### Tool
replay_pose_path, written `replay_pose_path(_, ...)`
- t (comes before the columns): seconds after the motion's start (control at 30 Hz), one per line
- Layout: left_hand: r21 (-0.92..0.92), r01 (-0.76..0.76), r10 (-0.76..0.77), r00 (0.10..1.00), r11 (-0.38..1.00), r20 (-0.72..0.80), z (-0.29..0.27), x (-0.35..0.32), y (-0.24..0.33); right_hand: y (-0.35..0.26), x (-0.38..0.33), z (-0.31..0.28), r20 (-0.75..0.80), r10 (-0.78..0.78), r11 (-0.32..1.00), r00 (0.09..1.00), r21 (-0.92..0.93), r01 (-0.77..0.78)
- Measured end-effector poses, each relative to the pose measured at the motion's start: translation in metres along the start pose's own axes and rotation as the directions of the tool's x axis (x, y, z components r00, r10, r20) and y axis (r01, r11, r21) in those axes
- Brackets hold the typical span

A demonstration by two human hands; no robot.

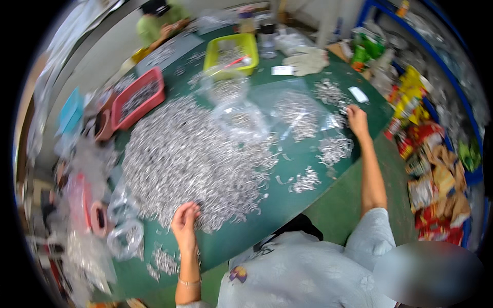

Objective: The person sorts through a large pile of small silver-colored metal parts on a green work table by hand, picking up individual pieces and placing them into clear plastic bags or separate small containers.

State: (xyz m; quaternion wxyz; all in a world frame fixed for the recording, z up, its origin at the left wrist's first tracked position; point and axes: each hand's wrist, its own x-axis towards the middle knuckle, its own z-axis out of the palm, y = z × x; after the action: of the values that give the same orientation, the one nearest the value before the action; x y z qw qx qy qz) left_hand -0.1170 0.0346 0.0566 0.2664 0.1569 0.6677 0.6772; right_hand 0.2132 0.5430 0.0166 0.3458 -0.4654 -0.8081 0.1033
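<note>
A broad heap of small silvery metal strips (185,159) covers much of the green table (287,197). My left hand (185,222) is at the heap's near edge, its fingers curled together; whatever may be between them is too small to make out. Out to the right, my right hand (357,122) is closed at a small pile of the same pieces (331,93), and its fingertips hide what they grip. Below that hand lies another small pile (335,149), and a further one (306,180) sits closer to the table's edge.
Clear plastic bags (241,120) with pieces lie beyond the heap. A red tray (138,97) and a yellow-green basket (231,54) hold more. Gloves (307,61) rest at the back. A person (159,28) works at the far left. Packets crowd a blue rack (436,66) on the right.
</note>
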Motion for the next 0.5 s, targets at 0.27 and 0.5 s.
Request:
replay_pose_path(0.27, 0.299, -0.173, 0.183, 0.983, 0.939, -0.005, -0.047, 0.036, 0.026, -0.041, 0.021, -0.009, 0.040, -0.111, 0.954, 0.993, -0.276, 0.118)
replay_pose_path(0.5, 0.905, -0.337, 0.560, 0.816, 0.261, 0.142, -0.079, 0.128, 0.051, -0.291, -0.017, 0.006, 0.317, -0.530, 0.804, 0.787, 0.482, 0.348)
